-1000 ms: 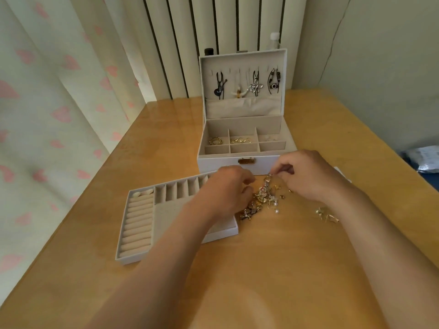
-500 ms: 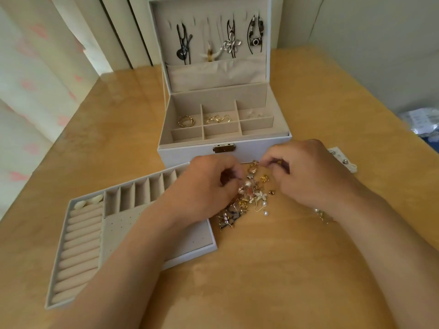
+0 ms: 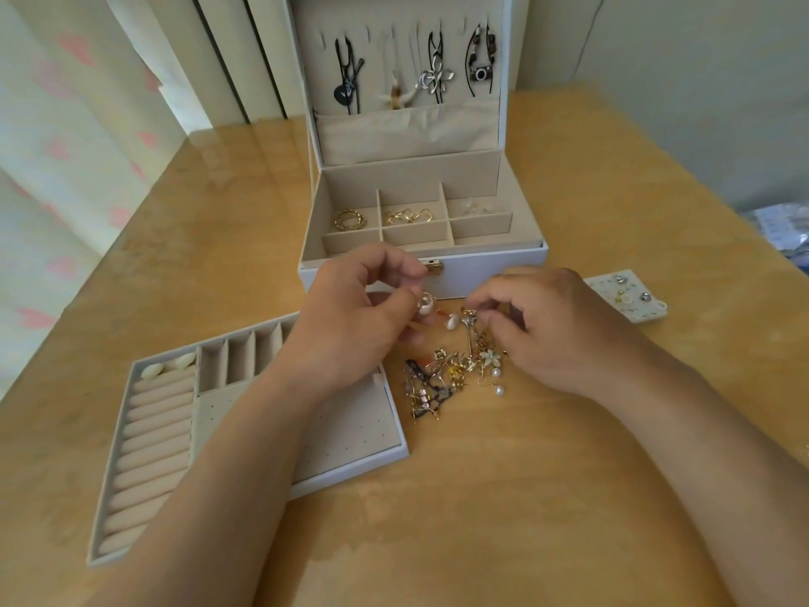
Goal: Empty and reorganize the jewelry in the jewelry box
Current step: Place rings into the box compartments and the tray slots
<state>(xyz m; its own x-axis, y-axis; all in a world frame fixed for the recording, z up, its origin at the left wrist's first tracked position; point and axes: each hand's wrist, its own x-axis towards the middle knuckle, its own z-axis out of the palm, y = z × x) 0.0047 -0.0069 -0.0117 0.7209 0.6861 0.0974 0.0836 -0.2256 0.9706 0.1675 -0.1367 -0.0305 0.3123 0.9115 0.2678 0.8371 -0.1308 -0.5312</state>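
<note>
The white jewelry box stands open on the wooden table, with necklaces hanging in its lid and gold rings in its back compartments. A tangled pile of earrings and charms lies on the table in front of it. My left hand pinches a small silver and pearl piece just above the pile. My right hand pinches a gold charm that hangs down into the pile. The removed tray with ring rolls lies at the left, partly under my left forearm.
A small white earring card with studs lies on the table right of the box. Two pale shells sit in the tray's top left corner. Curtains hang at the left, and a wall stands behind the table. A plastic bag shows at the right edge.
The view has come closer to the box and pile. My left hand has lifted a silver and pearl piece out of the pile, and my right hand now pinches a gold charm.
</note>
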